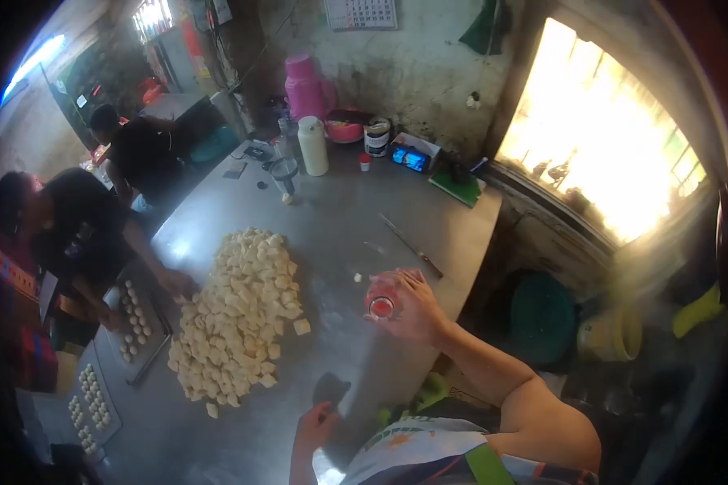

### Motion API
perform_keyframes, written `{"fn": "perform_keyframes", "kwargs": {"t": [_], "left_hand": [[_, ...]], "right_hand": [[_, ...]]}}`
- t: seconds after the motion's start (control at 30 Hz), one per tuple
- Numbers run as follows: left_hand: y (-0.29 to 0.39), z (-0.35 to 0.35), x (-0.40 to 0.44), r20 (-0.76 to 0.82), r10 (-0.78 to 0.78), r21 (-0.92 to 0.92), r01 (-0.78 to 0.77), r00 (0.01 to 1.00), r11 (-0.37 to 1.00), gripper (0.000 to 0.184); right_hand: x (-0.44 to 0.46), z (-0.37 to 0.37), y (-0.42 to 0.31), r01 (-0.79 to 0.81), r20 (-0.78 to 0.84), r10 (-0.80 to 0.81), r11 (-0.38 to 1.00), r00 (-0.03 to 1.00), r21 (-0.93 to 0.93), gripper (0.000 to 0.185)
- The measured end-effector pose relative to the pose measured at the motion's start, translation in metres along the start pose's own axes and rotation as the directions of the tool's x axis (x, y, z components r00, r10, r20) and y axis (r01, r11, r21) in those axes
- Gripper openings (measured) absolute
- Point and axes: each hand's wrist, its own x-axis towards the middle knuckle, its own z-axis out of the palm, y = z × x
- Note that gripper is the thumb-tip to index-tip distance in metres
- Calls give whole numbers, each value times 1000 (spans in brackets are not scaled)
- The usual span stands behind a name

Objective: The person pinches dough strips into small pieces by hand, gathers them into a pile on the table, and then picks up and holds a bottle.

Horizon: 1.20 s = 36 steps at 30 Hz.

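My right hand [412, 303] is closed around a reddish see-through bottle [383, 303], held over the steel table with its round mouth facing up toward me. Low in the view, my left hand [319, 426] has its fingers curled in at the table's near side; what they hold, if anything, is too small to make out. A dark patch, perhaps a shadow, lies on the steel just beyond it. Left of both hands spreads a big heap of cut dough pieces [239, 315]. One loose dough piece [302, 326] lies at the heap's right edge.
Across the table, a co-worker [81, 234] reaches toward the heap and a tray of dough balls [155, 323]; another tray [109, 388] sits nearer. A long knife-like tool [412, 246] lies ahead. A pink jug [303, 89], a white bottle [313, 147] and a lit phone [410, 158] stand behind.
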Motion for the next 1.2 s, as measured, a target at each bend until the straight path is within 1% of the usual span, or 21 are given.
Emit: {"fn": "perform_keyframes", "kwargs": {"t": [0.03,0.07,0.13,0.17,0.2,0.23,0.27,0.3,0.37,0.43,0.47,0.53,0.6,0.67,0.7,0.77,0.83,0.9,0.93,1.03,1.2], "left_hand": [[3,4,-4,36,1,12,-2,999,1000,41],[1,8,-9,70,5,29,-7,998,1000,42],[-16,17,-11,93,73,43,-77,993,996,44],[-22,21,-15,114,114,61,-121,987,991,47],[-18,23,-24,122,133,61,-142,984,988,47],[-9,24,-33,138,130,158,-152,982,976,48],[-3,25,-36,151,133,256,-168,980,952,49],[-9,26,-36,160,168,259,-205,973,944,49],[-37,27,-34,253,233,255,-297,939,920,51],[-43,26,-43,233,297,239,-351,926,905,48],[-43,24,-47,209,325,221,-368,922,903,46],[-21,21,-72,156,383,229,-410,911,883,44],[-12,17,-84,101,428,237,-440,898,866,42],[-18,12,-86,127,329,196,-349,936,917,43],[-23,11,-88,119,339,194,-357,933,914,43],[-35,12,-89,80,418,157,-425,905,891,42],[-53,15,-83,55,465,138,-468,883,873,42],[-65,17,-75,63,398,93,-403,915,911,42],[-63,12,-63,57,406,91,-409,912,908,42],[-58,13,-47,54,419,114,-423,906,899,44],[-41,11,-17,47,424,159,-426,904,890,48]], "right_hand": [[-2,-20,-21,98,-27,-99,995,995,-34,65],[-5,-38,-42,105,-28,-107,993,994,-51,65],[-5,-76,-86,247,-83,-252,966,964,-71,60],[-6,-93,-111,251,-88,-258,964,962,-91,60],[-7,-109,-135,323,-135,-338,939,931,-120,59],[-9,-125,-158,392,-181,-417,906,891,-158,58],[-12,-139,-179,392,-190,-426,900,885,-190,58],[-13,-154,-198,429,-196,-479,869,856,-248,54],[-18,-179,-235,471,-205,-554,813,807,-342,51],[-23,-197,-268,506,-198,-612,763,766,-403,44],[-24,-203,-281,516,-199,-633,744,748,-425,44],[-26,-213,-303,539,-176,-687,680,705,-497,40],[-28,-218,-320,551,-186,-716,653,673,-520,38],[-30,-220,-334,558,-196,-737,633,647,-537,36],[-31,-221,-340,559,-189,-747,618,638,-553,34],[-30,-224,-347,565,-179,-764,593,620,-574,31],[-27,-226,-351,581,-133,-819,499,558,-643,52],[-23,-228,-354,588,-149,-838,484,526,-648,55],[-19,-228,-355,591,-169,-849,478,500,-650,58],[-12,-233,-360,584,-165,-869,443,467,-680,57],[-1,-238,-352,569,-189,-867,452,461,-687,58]]}}
